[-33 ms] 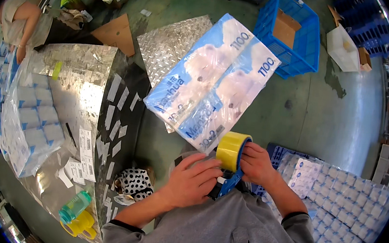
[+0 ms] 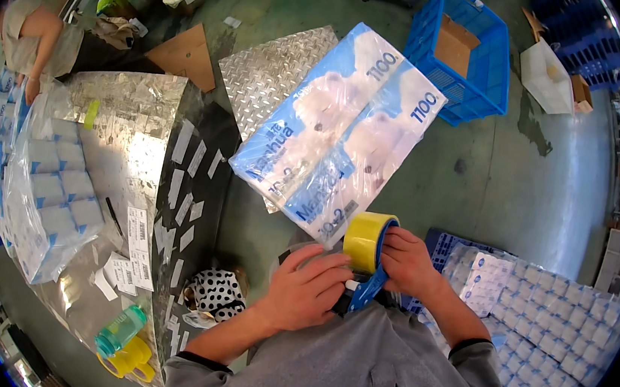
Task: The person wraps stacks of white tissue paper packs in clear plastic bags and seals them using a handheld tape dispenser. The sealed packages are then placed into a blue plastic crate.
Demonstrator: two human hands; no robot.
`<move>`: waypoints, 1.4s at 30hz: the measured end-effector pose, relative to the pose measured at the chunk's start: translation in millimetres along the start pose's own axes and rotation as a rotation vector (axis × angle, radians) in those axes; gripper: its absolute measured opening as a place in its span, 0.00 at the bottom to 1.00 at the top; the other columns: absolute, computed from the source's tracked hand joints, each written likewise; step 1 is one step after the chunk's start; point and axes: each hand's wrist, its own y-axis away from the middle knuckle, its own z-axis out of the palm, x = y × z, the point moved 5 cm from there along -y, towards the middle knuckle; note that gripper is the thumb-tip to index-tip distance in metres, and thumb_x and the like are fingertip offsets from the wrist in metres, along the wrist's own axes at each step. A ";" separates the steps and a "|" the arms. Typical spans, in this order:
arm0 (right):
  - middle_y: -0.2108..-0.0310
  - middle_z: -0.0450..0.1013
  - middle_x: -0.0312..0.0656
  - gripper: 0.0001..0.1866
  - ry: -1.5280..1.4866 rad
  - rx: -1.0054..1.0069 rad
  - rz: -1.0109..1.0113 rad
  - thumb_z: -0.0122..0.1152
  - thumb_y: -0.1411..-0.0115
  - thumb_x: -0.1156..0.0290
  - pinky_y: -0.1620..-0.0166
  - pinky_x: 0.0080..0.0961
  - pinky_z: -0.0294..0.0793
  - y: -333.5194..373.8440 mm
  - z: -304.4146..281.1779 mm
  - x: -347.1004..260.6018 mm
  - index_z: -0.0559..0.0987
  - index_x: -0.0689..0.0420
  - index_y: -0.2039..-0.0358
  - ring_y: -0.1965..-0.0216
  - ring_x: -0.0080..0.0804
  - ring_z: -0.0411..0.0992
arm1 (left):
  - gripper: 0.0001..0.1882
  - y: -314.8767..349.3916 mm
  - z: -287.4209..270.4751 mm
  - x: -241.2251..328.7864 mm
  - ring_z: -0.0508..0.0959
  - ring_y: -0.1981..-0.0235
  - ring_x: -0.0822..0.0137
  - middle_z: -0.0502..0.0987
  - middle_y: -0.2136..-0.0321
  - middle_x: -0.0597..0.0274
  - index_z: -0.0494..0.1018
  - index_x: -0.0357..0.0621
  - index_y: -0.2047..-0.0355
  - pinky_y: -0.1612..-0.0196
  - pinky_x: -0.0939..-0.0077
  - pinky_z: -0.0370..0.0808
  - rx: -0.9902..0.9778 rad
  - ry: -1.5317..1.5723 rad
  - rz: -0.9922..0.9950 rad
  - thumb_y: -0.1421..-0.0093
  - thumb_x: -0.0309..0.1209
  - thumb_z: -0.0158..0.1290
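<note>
Right hand: closed on the tape roll, fingers curled over its right side and rim.
Left hand: fingers together, pressed on the blue dispenser just below the roll; whether it grips or only rests there, I cannot tell.
Tape roll: yellow, round, glossy, mounted on the blue plastic dispenser; it sits between both hands, just below the near end of the pack.
Pack: big soft bundle in shiny blue-and-white film with pale cloud-like shapes, lying slantwise on the floor, its near corner just beside the roll; large dark print on its far end.
Plate: ribbed metal sheet with diamond tread, under the far left part of the pack.
Table: metal top, dull and reflective, to the left; white oblong paper labels lie scattered along its dark edge strip.
Bagged packs: small white-and-blue packs in clear crinkled film, on the table's left.
Bottle: teal, clear plastic, at the table's near end, beside a yellow piece.
Crate: blue plastic lattice, on the green floor beyond the pack, holding brown cardboard.
Stacked packs: rows of small white packs in film, on the right, near the right forearm.
Other person: at far left, bent over the table.
</note>
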 end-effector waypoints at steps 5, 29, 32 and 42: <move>0.68 0.76 0.42 0.18 -0.105 -0.067 0.171 0.69 0.61 0.63 0.46 0.36 0.70 4.9 5.3 -1.7 0.78 0.60 0.70 0.60 0.39 0.74 | 0.20 10.0 5.1 -1.1 0.76 0.54 0.67 0.78 0.62 0.73 0.77 0.49 0.73 0.40 0.56 0.59 0.136 -0.078 -0.223 0.59 0.48 0.67; 0.76 0.77 0.50 0.44 -0.305 -0.827 0.590 0.55 0.56 0.24 0.67 0.37 0.75 -8.7 5.5 -12.8 0.80 0.62 0.75 0.71 0.47 0.77 | 0.21 58.5 37.6 -43.1 0.71 0.54 0.64 0.74 0.57 0.61 0.80 0.36 0.66 0.46 0.71 0.64 0.146 0.641 -0.862 0.52 0.42 0.68; 0.75 0.76 0.51 0.45 -0.408 -0.751 0.571 0.55 0.56 0.24 0.67 0.37 0.75 -8.6 5.9 -12.4 0.80 0.64 0.74 0.71 0.49 0.77 | 0.23 61.7 46.2 -54.6 0.71 0.52 0.67 0.71 0.52 0.57 0.78 0.33 0.64 0.48 0.72 0.67 0.178 1.369 -1.017 0.43 0.46 0.61; 0.76 0.77 0.51 0.44 -0.470 -0.662 0.580 0.55 0.55 0.25 0.67 0.39 0.74 -8.1 19.2 -4.4 0.80 0.63 0.77 0.71 0.48 0.77 | 0.18 95.2 84.7 -77.3 0.77 0.55 0.68 0.76 0.54 0.57 0.72 0.31 0.51 0.51 0.74 0.73 0.132 1.776 -1.112 0.39 0.30 0.53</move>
